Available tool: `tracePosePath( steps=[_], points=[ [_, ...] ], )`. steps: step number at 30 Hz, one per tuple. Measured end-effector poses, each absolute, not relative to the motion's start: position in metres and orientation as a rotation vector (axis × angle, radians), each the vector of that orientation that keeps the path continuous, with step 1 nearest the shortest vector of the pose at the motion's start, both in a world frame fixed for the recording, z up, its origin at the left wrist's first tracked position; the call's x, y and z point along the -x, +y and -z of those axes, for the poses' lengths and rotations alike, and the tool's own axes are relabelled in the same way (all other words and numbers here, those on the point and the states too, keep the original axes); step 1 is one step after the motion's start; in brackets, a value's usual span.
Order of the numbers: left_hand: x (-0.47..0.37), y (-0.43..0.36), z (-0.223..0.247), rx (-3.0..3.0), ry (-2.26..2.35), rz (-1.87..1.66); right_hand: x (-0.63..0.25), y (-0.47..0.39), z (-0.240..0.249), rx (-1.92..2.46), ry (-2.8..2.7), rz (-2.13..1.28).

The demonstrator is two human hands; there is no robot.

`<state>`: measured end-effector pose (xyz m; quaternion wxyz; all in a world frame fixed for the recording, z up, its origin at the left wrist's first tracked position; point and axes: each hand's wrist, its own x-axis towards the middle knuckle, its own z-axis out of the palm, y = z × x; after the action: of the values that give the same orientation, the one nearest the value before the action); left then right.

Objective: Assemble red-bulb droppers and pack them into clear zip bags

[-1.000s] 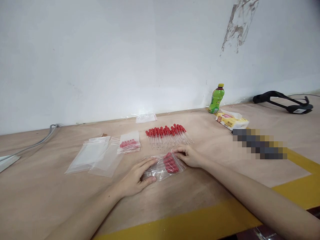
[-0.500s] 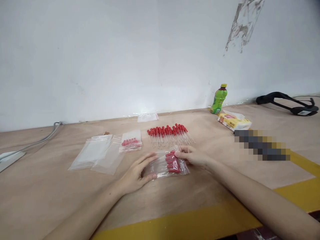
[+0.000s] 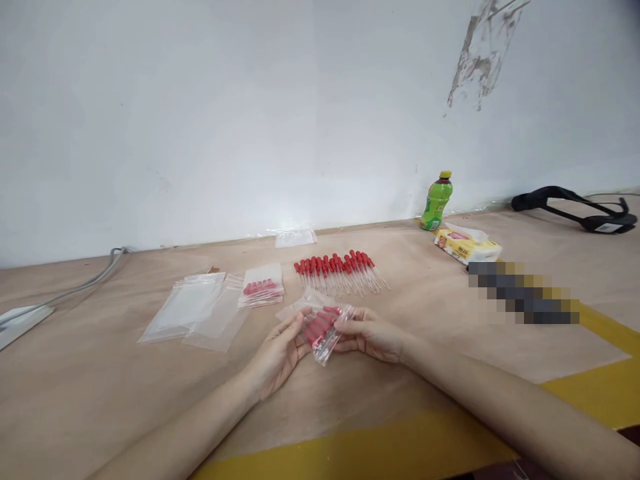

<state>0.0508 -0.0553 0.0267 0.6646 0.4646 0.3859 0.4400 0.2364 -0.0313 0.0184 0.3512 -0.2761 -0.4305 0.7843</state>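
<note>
Between my two hands is a clear zip bag (image 3: 320,327) with several red-bulbed droppers inside, tilted and held just above the table. My left hand (image 3: 280,353) pinches its left side between thumb and fingers. My right hand (image 3: 370,333) grips the right side, thumb on top near the red bulbs. Beyond the bag lies a row of loose glass droppers (image 3: 337,270) with red rubber bulbs. Left of the row, a stack of filled bags (image 3: 263,283) shows red bulbs inside. Flat clear bags (image 3: 187,307) lie farther left.
Another clear bag (image 3: 295,238) lies by the wall. At the right stand a green bottle (image 3: 437,203) and a yellow tissue pack (image 3: 467,247), with a black headset-like frame (image 3: 575,207) beyond. A grey cable (image 3: 103,273) runs along the left. Yellow tape (image 3: 350,443) marks the front edge.
The bag of droppers has been lifted and turned, its bulb end now toward me. My left hand has closed on its left side; my right hand keeps its grip.
</note>
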Motion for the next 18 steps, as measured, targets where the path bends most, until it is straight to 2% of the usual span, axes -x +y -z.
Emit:
tracePosePath(
  steps=[4, 10, 13, 18],
  points=[
    [-0.039, -0.048, -0.03, -0.893, 1.036, -1.169, -0.239, -0.035, -0.016, 0.727, -1.358, -2.01],
    [0.017, -0.021, -0.078, -1.06, 1.251, -1.291, -0.259, -0.024, -0.014, 0.855, -1.357, -1.882],
    [0.052, 0.007, -0.09, -1.072, 1.269, -1.226, -0.265, -0.02, -0.013, 0.876, -1.336, -1.875],
    [0.084, 0.051, -0.079, -1.25, 1.449, -1.057, -0.266, -0.019, -0.011, 0.884, -1.378, -1.871]
  ],
)
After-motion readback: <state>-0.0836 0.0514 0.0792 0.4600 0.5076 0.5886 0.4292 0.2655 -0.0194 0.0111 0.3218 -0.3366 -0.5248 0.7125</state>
